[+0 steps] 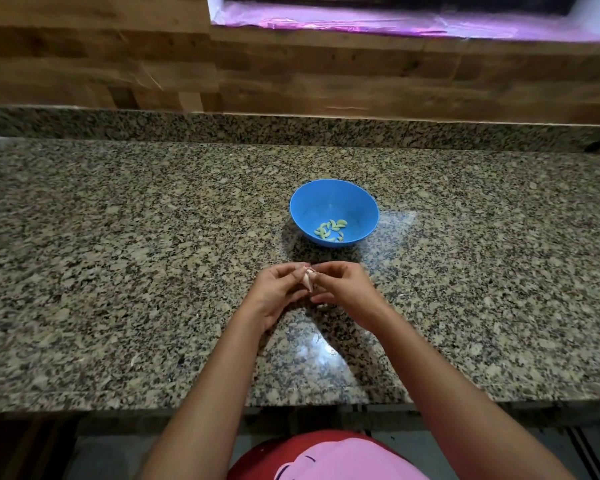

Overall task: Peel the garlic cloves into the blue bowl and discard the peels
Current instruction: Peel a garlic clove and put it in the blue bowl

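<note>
A garlic clove [308, 279] in papery skin is pinched between the left hand [278, 291] and the right hand [345, 289]. Both are curled on it above the granite countertop [118, 271], just short of the blue bowl [326, 200], where peeled cloves [330, 230] lie.

Risks judged:
- The clove may slip onto the counter.
- Loosened peel, being light, may scatter or fall among the peeled cloves.

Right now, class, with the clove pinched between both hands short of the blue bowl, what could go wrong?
The garlic clove, pinched by the left hand and right hand, hangs over the countertop, not the blue bowl; a slip would likely drop it there.
Its pale peel, once off, could go unseen on that speckled granite.
</note>
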